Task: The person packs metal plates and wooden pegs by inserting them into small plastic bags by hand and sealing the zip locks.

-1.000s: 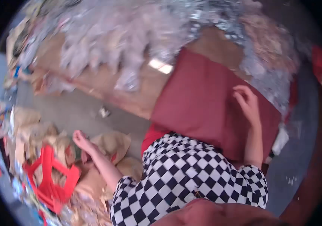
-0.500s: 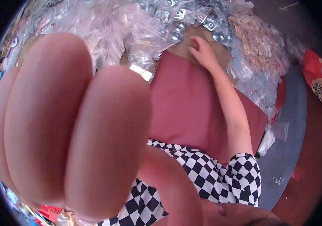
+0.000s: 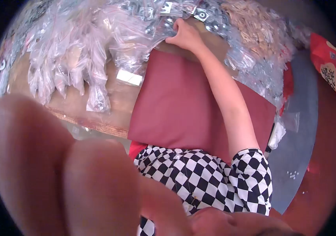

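My left hand (image 3: 69, 177) looms very large and blurred close to the camera at lower left. Its fingers are stretched out with the thumb apart, and nothing shows in them. At the top middle my right hand (image 3: 186, 36) reaches over the table, thumb and bent fingers apart. Its fingertips are at the edge of the clear plastic bags (image 3: 158, 32) with metal parts inside; whether they touch the film I cannot tell. Below the right forearm lies a dark red sheet (image 3: 175, 98), spread between the table and my checkered shirt (image 3: 199, 173).
Clear bags (image 3: 97, 84) hang toward the wooden table edge (image 3: 93, 125) at left. A heap of bags with brown contents (image 3: 254, 29) lies at upper right. A red packet (image 3: 331, 69) is at far right, near a grey strip (image 3: 299, 118) with small white bits.
My left hand has dropped lower, uncovering the bags and table edge at left. My right hand has moved left and up to the bags. The whole view has shifted slightly.
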`<state>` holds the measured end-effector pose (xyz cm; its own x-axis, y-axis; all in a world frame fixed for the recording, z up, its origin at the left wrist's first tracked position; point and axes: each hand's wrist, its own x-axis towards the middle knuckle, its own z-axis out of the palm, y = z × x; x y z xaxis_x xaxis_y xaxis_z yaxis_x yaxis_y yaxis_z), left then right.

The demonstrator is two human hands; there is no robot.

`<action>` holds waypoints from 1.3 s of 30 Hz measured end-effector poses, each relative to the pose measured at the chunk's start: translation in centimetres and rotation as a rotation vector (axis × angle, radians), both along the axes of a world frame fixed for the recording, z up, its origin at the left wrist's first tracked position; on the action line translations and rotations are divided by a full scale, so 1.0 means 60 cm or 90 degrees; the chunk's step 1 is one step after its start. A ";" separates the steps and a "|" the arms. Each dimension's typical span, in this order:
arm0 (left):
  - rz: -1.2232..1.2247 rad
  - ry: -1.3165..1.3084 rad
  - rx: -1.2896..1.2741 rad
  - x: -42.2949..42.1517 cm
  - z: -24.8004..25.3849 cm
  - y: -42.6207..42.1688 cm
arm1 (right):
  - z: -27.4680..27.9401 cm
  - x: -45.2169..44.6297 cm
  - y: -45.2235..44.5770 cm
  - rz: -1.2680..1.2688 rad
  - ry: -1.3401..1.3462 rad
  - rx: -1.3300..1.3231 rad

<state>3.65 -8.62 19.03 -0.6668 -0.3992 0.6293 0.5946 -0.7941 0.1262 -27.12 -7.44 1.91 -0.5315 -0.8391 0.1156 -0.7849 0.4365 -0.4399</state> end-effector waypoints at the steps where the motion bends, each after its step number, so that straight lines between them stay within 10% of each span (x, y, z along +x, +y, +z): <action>1: -0.004 0.003 0.001 0.000 0.001 0.002 | 0.013 0.003 0.019 -0.004 0.003 0.001; 9: -0.027 0.028 -0.006 0.005 0.003 0.013 | 0.075 0.035 0.245 0.137 -0.313 0.075; 18: -0.064 0.048 -0.022 0.000 0.020 0.053 | -0.053 -0.204 0.333 -0.193 0.320 0.036; 22: -0.053 0.042 -0.033 0.006 0.032 0.064 | -0.073 -0.212 0.341 -0.184 0.332 0.147; 39: -0.102 0.043 -0.048 -0.017 0.040 0.098 | -0.035 -0.173 0.389 -0.183 -0.315 -0.231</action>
<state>2.62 -2.72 21.43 -0.6736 -0.2417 0.6985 0.4707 -0.8688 0.1533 -37.50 15.91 -0.18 -0.7908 -0.6101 0.0490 -0.3276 0.3543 -0.8758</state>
